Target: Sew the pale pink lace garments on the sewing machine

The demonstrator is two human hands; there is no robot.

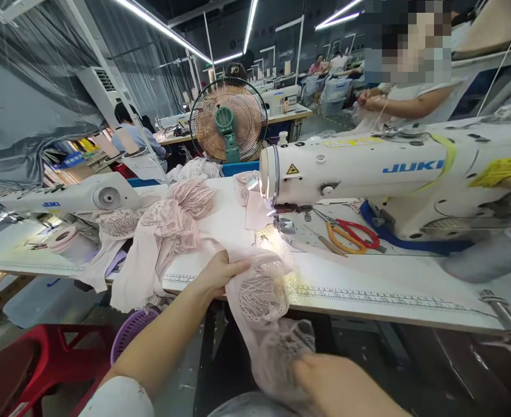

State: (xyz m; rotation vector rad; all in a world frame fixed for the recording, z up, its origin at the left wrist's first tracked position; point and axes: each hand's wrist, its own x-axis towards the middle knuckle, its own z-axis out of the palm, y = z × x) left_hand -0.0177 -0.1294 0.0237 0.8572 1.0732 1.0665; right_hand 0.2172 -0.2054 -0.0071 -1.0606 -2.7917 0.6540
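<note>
Hands (218, 273) (324, 373) on pink lace, white sewing machine (350, 179), blue "JUKI" lettering (412, 167)

Green fan (225, 119) = ref. pt. R of fan & nearer: lg. white sewing mach. (350, 174), blue "JUKI" lettering (414, 167) on its arm, yellow/black warning triangle (292, 168) at its head end, plus yellow sticker (504, 172) w/ print I can't read. L of fan & nearer: 2nd mach. (79, 194), also blue "JUKI" logo (51, 204). Just R of fan, further back: far mach. (283, 101), blue mark too sm. to read. Nearer than fan, along table (368, 275) edge: printed ruler scale (359, 294), nos. illegible
</note>
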